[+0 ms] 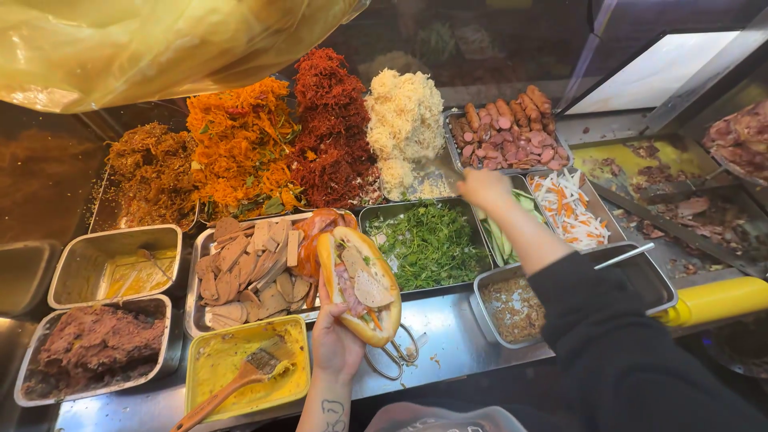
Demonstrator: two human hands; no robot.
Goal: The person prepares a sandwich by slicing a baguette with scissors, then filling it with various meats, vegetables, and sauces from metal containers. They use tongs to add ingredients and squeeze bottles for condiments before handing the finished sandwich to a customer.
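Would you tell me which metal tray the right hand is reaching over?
The right hand is over the tray of cucumber strips, between the green herbs and shredded carrot.

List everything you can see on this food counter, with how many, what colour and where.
Open sandwich: one, golden roll with pale meat slices, held at centre front.
Shredded toppings: four heaps, brown, orange, dark red, cream, along the back.
Sausage tray: one, pink-brown pieces, back right.
Green herbs: one tray, centre.
Pickled strips: one tray, white and orange, right.
Sliced meat tray: one, tan slices, left of the sandwich.
Yellow tub with brush: one, front.
Scissors: one pair, metal, under the sandwich.
Left hand: holds the sandwich.
Right hand: dark sleeve, reaching over the back trays.
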